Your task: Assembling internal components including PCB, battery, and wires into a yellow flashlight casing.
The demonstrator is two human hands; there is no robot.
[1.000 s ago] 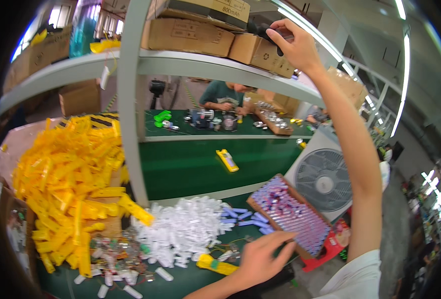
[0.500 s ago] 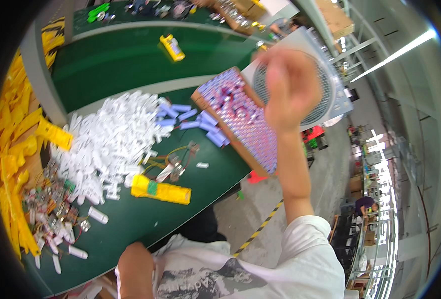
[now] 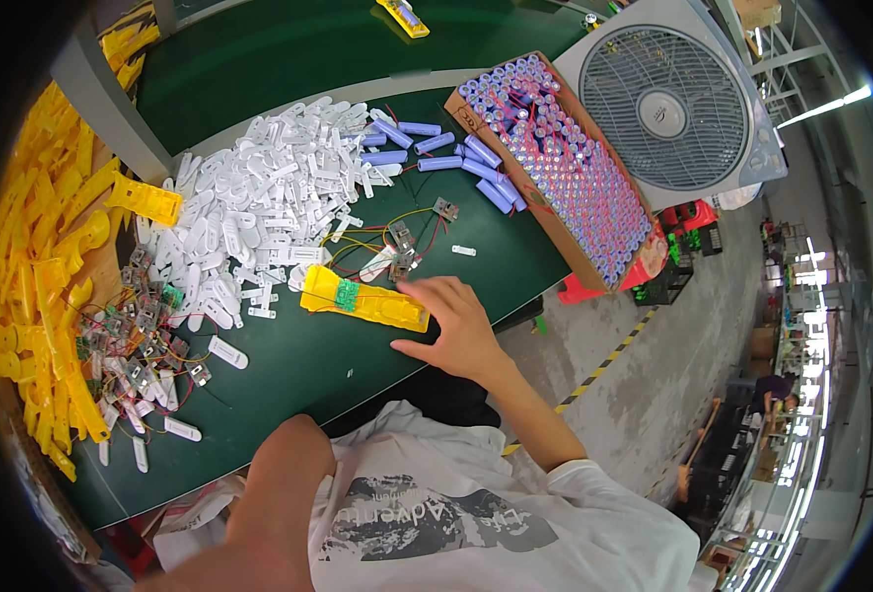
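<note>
Presently, right hand (image 3: 461, 329) is spread at the long yellow plastic casing (image 3: 387, 307); left hand unseen. Grip casing sides, avoiding the green circuit board (image 3: 347, 294).

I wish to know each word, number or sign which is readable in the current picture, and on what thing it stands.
Wording is not copied here; this is where it stands.
White shirt: large lettering, upside down, partly readable.
Cardboard box: a dark mark on its side, unclear.
Fan: a hub mark, too small.
White piece: tiny marks, too small.
Yellow shell by the right hand: none visible.
</note>
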